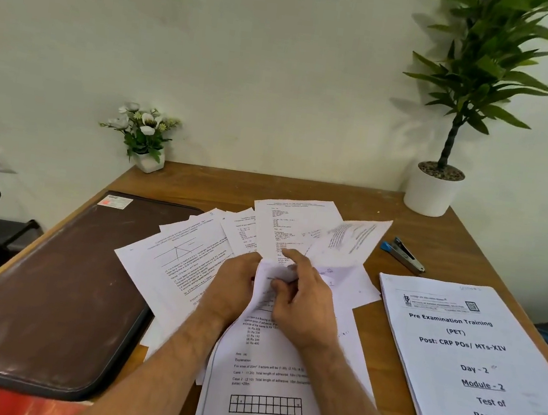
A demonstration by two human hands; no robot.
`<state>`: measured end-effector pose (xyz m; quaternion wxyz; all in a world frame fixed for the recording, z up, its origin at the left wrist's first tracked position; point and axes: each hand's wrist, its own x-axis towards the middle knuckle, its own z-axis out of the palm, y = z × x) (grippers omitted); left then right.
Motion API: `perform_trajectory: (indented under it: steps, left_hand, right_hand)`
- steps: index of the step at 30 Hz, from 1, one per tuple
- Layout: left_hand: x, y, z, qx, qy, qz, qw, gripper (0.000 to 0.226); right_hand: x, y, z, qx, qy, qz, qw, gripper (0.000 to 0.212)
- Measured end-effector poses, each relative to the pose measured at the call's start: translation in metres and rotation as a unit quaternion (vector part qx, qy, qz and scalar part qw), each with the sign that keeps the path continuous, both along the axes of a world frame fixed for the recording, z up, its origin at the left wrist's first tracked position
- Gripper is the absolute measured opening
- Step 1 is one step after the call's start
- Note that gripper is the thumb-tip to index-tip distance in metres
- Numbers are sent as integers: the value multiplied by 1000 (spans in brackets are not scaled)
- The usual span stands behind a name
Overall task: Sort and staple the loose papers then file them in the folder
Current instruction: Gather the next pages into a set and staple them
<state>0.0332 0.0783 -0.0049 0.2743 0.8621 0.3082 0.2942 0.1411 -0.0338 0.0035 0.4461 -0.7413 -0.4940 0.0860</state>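
White loose papers (189, 266) fanned across the tabletop (353, 196), both hands pinching one sheet (274, 276): left hand (234, 283), right hand (303, 297). Could crumple or scatter. Stapler (403, 254) far right, folder (59, 284) left.

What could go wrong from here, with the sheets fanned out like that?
1. Both hands, left and right, grip the same sheet, which bunches between them; it may crease or tear.
2. The loose papers overlap in a messy fan, so pages could get sorted out of order.
3. The stapler lies apart at the right, beyond the fan; reaching over could shift the sheets. The folder overhangs the table edge and might slip if bumped.
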Motion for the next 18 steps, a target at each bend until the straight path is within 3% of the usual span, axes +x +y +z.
perform_trajectory:
  steps: [4,9,15,18]
  left_hand:
    - [-3,5,4,-136,-83,38,987,16]
    - [14,32,27,-316,-83,207,922,17]
    - [33,33,32,-291,10,213,933,32]
    - [37,34,26,-317,-5,202,927,18]
  right_hand:
    - [3,2,-2,-24,-15,-29,999,10]
    - [4,5,1,-22,-28,-16,999,12]
    - [-2,2,-3,-31,-25,-7,999,15]
    - [-2,1,-2,-42,-19,-11,999,14]
